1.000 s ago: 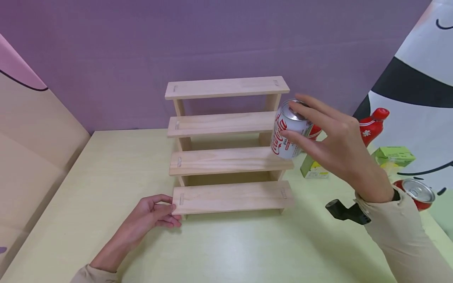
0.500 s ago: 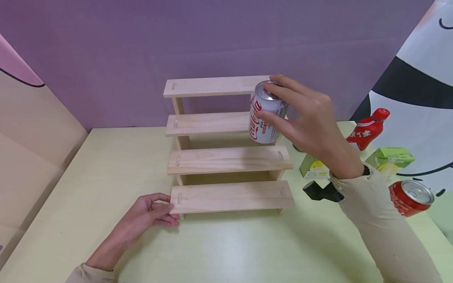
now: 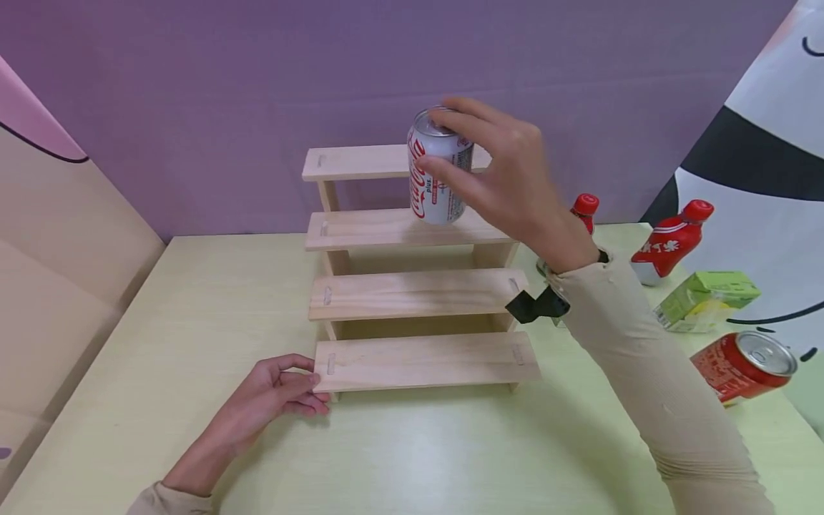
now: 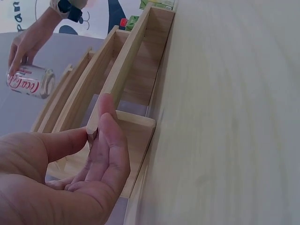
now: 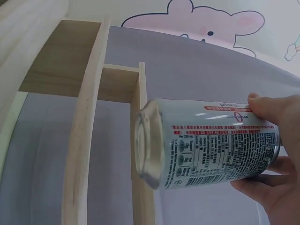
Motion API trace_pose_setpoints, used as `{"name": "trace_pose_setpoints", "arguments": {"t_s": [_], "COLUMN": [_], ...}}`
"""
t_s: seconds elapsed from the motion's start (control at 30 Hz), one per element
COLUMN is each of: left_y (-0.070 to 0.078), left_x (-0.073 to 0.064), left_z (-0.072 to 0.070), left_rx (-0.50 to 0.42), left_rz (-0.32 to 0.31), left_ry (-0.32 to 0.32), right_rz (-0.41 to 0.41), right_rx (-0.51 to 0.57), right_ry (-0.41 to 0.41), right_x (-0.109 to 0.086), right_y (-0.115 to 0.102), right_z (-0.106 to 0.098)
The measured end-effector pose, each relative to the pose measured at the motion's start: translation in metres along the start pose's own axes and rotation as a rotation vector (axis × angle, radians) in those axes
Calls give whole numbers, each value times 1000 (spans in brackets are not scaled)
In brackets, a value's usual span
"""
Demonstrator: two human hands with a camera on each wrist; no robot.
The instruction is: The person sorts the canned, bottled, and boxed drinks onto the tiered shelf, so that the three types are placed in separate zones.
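A stepped wooden rack [image 3: 412,295] with several shelf boards stands on the table. My right hand [image 3: 498,168] grips a white Coca-Cola can [image 3: 433,182] near its top, thumb on the front and fingers over the lid. In the head view the can overlaps the top and second boards; in the right wrist view the can [image 5: 211,143] is held in the air beside the upper boards. My left hand [image 3: 280,390] pinches the left end of the lowest board, thumb on top and fingers below, as the left wrist view shows around the board's corner [image 4: 93,131].
Right of the rack stand a red-capped bottle [image 3: 669,239], a green drink carton [image 3: 708,297] and a red can [image 3: 747,366]. Another red-capped bottle [image 3: 585,207] is partly hidden behind my right forearm. A purple backdrop [image 3: 257,107] rises behind the table.
My right hand has carried the white can leftward and away from me, from the rack's right side to over its upper boards. The left hand keeps its hold on the lowest board.
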State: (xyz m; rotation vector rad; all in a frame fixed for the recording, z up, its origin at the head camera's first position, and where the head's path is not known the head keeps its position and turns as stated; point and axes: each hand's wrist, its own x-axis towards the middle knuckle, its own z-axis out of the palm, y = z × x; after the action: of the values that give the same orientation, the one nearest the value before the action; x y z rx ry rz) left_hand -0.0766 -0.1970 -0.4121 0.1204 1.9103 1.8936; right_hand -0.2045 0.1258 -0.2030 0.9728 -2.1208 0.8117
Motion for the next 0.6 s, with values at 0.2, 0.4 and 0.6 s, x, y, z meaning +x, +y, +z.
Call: {"name": "trace_pose_setpoints", "arguments": {"t_s": [0.2, 0.4, 0.6], "left_y": [0, 0, -1], "left_x": [0, 0, 2], "left_z": [1, 2, 3], "left_rx": [3, -9, -14], "left_rz": [6, 3, 0], "left_ry": [-1, -5, -12], "right_rz": [49, 70, 42], "right_rx": [7, 123, 117], "right_ry": [-21, 26, 109], "right_x": [19, 36, 50], "right_y": [3, 6, 6], "right_z": [13, 24, 33]}}
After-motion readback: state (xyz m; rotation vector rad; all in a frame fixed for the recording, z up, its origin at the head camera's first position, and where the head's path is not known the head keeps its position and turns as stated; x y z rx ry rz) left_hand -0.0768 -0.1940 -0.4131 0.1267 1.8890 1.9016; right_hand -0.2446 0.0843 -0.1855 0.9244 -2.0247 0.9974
